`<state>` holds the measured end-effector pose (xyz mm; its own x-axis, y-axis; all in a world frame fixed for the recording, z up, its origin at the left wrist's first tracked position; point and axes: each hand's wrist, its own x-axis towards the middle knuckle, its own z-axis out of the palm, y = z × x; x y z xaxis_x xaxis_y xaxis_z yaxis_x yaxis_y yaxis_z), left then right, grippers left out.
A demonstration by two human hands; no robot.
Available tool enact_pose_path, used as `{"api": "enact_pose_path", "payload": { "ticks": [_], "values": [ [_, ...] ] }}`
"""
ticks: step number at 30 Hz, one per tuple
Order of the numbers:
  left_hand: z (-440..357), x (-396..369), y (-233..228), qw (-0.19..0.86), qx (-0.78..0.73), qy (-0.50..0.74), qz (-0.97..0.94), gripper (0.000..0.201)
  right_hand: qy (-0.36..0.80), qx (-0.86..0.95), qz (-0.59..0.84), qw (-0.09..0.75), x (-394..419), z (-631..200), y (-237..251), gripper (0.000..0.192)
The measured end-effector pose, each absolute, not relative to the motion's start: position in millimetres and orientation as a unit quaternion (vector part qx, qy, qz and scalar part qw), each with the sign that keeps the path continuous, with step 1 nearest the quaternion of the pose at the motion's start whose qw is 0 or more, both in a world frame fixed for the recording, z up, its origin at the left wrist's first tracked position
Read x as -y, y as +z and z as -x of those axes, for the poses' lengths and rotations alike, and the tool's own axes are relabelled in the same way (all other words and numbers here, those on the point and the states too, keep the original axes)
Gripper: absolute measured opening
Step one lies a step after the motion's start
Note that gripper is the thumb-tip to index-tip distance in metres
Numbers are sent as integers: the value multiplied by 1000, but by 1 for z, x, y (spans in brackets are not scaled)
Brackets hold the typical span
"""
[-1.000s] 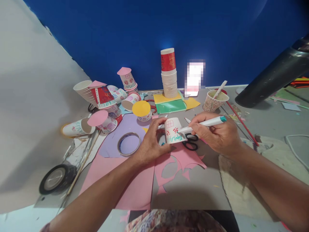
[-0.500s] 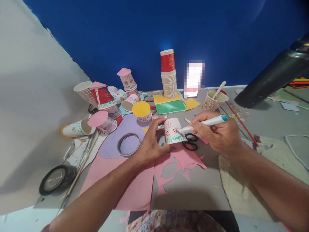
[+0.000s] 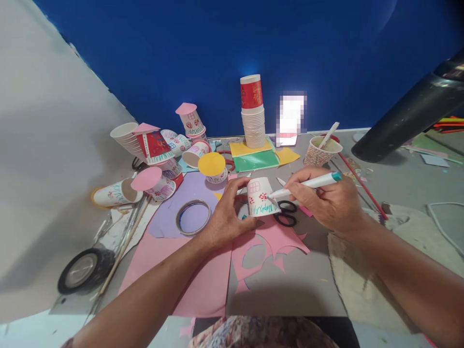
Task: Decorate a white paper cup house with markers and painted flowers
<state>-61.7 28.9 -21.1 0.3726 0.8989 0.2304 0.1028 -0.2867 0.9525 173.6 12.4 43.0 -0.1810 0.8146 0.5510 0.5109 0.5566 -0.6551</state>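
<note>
Upside down in my left hand (image 3: 232,208) is a white paper cup (image 3: 261,193), with my thumb at its lower rim and my fingers at its upper left. It bears a pink window, red dotted flowers and green grass-like strokes. My right hand (image 3: 326,198) grips a white felt-tip marker (image 3: 304,185) with a teal end; its tip meets or nearly meets the cup by the red flowers. Black-handled scissors (image 3: 287,212) lie just behind the cup on the right. Pink paper scraps (image 3: 268,241) with cut-out holes lie below my hands.
Decorated paper cups (image 3: 154,183) with paper roofs stand at left. A tape roll (image 3: 194,216) rests on purple paper (image 3: 163,212). Stacked cups (image 3: 253,121), a bright phone (image 3: 291,118) and a patterned cup (image 3: 322,150) stand behind; a black bottle (image 3: 409,116) leans right.
Almost nothing differs. The cup has shifted very slightly in my left hand, while the marker stays against the same part of it.
</note>
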Motion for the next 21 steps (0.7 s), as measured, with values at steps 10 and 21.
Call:
{"api": "enact_pose_path", "payload": {
  "ticks": [10, 21],
  "values": [
    [62, -29, -19, 466, -368, 419, -687, 78, 158, 745, 446, 470, -12, -173, 43, 17],
    [62, -29, -20, 460, -368, 418, -691, 78, 158, 739, 452, 475, -13, -174, 44, 16]
  ]
}}
